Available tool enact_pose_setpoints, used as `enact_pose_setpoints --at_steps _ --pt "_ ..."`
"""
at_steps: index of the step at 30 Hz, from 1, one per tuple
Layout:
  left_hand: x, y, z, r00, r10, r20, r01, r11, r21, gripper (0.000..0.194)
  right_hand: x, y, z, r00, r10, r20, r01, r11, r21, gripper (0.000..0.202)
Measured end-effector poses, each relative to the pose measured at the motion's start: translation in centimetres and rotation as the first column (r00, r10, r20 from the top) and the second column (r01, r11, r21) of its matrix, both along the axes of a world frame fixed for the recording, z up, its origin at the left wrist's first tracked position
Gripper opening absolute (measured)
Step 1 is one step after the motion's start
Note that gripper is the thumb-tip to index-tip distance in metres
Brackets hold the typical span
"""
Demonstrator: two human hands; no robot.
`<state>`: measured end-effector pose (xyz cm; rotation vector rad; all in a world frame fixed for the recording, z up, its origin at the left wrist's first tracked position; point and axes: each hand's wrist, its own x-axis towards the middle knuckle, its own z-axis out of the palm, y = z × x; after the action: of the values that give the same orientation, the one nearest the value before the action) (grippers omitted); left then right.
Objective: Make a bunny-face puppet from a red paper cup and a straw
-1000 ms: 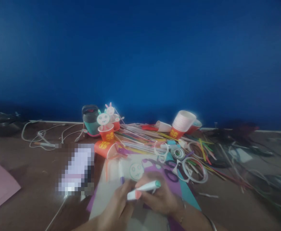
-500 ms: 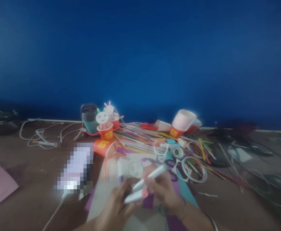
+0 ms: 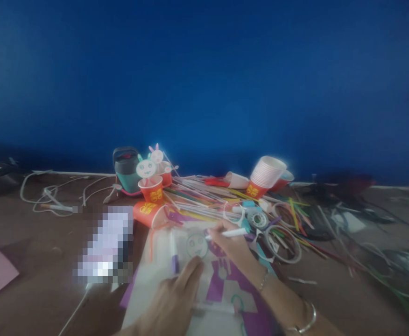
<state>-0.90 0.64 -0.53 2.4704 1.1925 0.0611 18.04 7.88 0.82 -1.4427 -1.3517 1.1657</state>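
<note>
The left hand (image 3: 178, 294) lies on the paper (image 3: 137, 298), just under a drawn face (image 3: 196, 243); I can't tell if it grips anything. The right hand (image 3: 227, 240) pinches a pen (image 3: 235, 233), its tip beside the face. Farther back, stacked cups (image 3: 267, 173) lean.

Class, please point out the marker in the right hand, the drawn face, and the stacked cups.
Marker (image 3: 234, 232), head view: white barrel.
Drawn face (image 3: 196, 246), head view: its middle.
Stacked cups (image 3: 266, 174), head view: the white rims.
</note>
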Motion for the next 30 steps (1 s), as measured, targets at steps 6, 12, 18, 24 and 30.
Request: enact_pose_setpoints --at_steps 6,12,18,24,30 --pt "0.3 0.2 0.1 0.997 -0.021 -0.077 0.022 1.0 0.008 0.057 -0.2 -0.2 -0.5 0.982 0.005 0.188 -0.03 0.991 0.129 0.029" --pt "0.7 0.4 0.8 0.977 -0.054 -0.206 0.05 0.998 -0.029 0.059 -0.4 -0.3 -0.6 0.97 0.041 0.238 -0.078 0.986 0.15 0.025" --pt "1.0 0.6 1.9 0.965 -0.062 -0.253 0.036 0.994 -0.106 0.067 -0.2 -0.3 -1.0 0.956 0.053 0.29 -0.105 0.98 0.166 0.024" --pt "0.9 0.5 1.9 0.97 -0.061 -0.236 0.04 0.995 -0.092 0.067 -0.3 -0.4 -0.6 0.956 0.061 0.288 -0.11 0.981 0.159 0.024" --pt "0.8 0.5 1.6 0.973 -0.049 -0.226 0.028 0.995 -0.092 0.066 -0.3 -0.3 -0.6 0.959 0.06 0.277 -0.105 0.983 0.151 0.021"
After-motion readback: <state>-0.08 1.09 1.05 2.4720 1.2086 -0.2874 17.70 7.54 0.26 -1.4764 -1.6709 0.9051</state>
